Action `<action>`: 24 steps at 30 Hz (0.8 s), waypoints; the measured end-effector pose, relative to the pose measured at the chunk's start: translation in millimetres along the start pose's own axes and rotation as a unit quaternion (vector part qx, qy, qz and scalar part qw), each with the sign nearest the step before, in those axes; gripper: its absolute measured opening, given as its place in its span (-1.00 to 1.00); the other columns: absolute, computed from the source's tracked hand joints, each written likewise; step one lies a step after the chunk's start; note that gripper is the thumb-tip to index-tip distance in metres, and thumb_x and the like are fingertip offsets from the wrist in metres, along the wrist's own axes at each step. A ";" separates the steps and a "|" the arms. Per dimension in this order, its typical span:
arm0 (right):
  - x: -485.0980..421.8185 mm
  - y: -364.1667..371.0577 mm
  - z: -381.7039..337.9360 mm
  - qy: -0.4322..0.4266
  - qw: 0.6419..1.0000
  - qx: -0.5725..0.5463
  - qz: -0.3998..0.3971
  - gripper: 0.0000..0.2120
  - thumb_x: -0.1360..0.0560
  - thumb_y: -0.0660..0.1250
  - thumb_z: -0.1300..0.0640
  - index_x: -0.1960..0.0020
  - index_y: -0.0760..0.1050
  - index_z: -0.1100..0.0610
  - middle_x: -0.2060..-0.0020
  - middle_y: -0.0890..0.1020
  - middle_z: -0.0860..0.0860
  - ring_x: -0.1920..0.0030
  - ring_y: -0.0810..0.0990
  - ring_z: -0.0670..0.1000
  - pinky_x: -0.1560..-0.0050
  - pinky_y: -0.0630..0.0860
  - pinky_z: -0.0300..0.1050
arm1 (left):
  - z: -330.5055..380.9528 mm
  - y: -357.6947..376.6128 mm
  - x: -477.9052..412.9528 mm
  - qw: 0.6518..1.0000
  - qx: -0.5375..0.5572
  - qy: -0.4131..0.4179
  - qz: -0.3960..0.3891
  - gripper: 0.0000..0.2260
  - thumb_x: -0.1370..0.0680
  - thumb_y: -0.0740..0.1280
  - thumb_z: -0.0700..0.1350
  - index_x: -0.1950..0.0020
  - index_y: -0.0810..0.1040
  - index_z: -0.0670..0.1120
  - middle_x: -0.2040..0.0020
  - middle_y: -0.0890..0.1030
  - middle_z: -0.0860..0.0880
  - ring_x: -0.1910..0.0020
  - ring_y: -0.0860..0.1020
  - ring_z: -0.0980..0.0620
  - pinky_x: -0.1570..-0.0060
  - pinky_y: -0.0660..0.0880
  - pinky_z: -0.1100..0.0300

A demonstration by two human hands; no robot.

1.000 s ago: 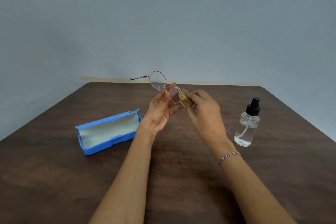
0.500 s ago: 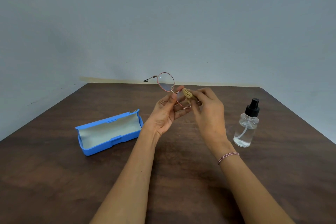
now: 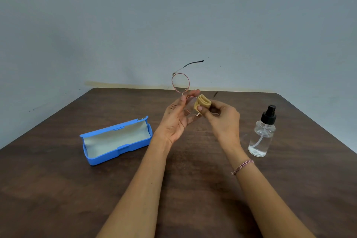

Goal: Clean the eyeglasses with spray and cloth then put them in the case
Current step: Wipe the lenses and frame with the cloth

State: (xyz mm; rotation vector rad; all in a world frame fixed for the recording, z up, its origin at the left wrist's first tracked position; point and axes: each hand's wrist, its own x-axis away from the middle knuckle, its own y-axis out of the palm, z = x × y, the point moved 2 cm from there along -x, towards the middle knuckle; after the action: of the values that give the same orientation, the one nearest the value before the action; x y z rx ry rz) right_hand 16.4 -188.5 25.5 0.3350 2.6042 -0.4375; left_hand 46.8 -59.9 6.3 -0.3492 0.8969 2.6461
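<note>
L hand (image 3: 176, 121) pinches eyeglasses (image 3: 180, 83); R hand (image 3: 222, 121) pinches folded cloth (image 3: 202, 102) on lower lens. Open case (image 3: 116, 141) at 9 o'clock, spray bottle (image 3: 261, 135) at 3.

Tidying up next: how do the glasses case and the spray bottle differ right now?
The case is blue and opaque; the spray bottle is clear with a black top. The case lies flat with its lid open; the bottle stands upright with its sprayer on. The case is long and low; the bottle is tall and narrow. Both rest on the brown table.
</note>
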 end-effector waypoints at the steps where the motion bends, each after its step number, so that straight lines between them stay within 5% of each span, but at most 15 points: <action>1: 0.2 0.6 -0.5 0.000 1.000 -0.004 -0.003 -0.76 -0.42 0.45 0.14 -0.09 0.62 0.10 0.19 0.63 -0.13 0.14 0.57 -0.22 0.13 0.43 -0.52 | 0.1 0.5 -0.1 1.000 0.005 0.000 0.001 -0.74 -0.62 0.12 -0.13 -0.16 0.55 -0.16 -0.25 0.54 -0.08 -0.23 0.51 -0.06 -0.08 0.56 -0.01; 5: 0.9 1.2 -1.5 -0.004 1.000 -0.010 0.013 -0.82 -0.42 0.45 0.11 -0.02 0.63 0.07 0.25 0.63 -0.17 0.19 0.58 -0.21 0.22 0.43 -0.53 | -0.9 3.3 -0.1 1.000 0.028 -0.006 -0.005 -0.75 -0.59 0.16 -0.12 -0.08 0.63 -0.08 -0.18 0.59 -0.03 -0.16 0.56 -0.01 -0.01 0.59 0.03; 10: 0.4 -0.1 -1.1 -0.006 0.999 -0.020 0.044 -0.87 -0.40 0.44 0.12 0.05 0.62 0.03 0.29 0.63 -0.10 0.25 0.57 -0.16 0.27 0.42 -0.51 | -7.3 6.4 -2.9 0.999 0.017 -0.028 0.031 -0.75 -0.58 0.21 -0.09 -0.22 0.55 -0.03 -0.29 0.53 -0.07 -0.27 0.49 -0.06 0.05 0.60 0.06; 18: 1.6 1.8 7.0 -0.073 0.996 0.044 0.029 -0.81 -0.38 0.47 0.19 0.02 0.61 0.04 0.24 0.59 -0.10 0.19 0.56 -0.10 0.13 0.50 -0.31 | -20.2 12.0 9.6 0.974 -0.009 -0.062 0.217 -0.83 -0.53 0.32 -0.07 -0.05 0.62 -0.10 0.03 0.68 -0.06 0.07 0.65 0.02 0.08 0.61 0.08; 24: 5.3 6.5 6.7 -0.167 0.977 0.126 -0.044 -0.71 -0.33 0.46 0.32 -0.02 0.61 0.13 0.13 0.61 -0.03 0.06 0.53 -0.05 -0.01 0.48 -0.19 | -17.4 11.6 18.4 0.963 0.014 -0.089 0.253 -0.80 -0.49 0.37 -0.02 0.07 0.60 -0.16 0.20 0.68 -0.10 0.22 0.66 0.00 0.16 0.61 0.15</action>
State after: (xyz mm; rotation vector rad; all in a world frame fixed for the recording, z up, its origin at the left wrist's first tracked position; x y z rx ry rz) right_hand 16.7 -184.1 15.7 0.2080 2.2444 -0.7873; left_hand 27.7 -75.3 -6.9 0.1511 1.0772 3.0510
